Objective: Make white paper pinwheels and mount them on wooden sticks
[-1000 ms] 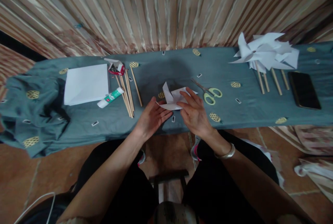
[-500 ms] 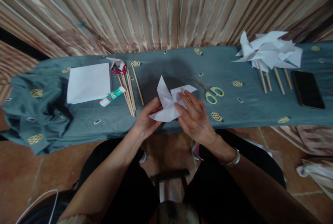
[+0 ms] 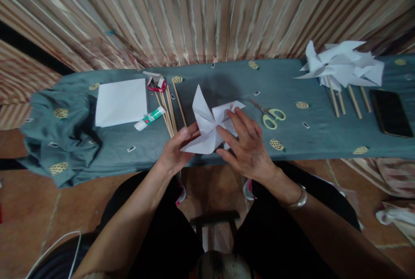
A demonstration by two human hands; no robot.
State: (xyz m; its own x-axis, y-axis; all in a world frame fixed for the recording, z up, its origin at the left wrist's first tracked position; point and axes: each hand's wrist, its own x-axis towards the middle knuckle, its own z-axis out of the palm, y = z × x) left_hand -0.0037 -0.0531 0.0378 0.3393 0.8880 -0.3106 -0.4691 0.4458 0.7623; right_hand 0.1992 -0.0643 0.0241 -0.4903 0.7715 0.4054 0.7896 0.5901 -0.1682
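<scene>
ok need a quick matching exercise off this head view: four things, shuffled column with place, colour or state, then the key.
Column one
1. scissors
2. glue stick
3. phone
4. folded paper pinwheel

Column two
A. black, lying flat toward the right end of the cloth
B. between the left hand and the right hand
C. light green handles
D. green and white, near the paper stack

Pairs: 1-C, 2-D, 3-A, 4-B
</scene>
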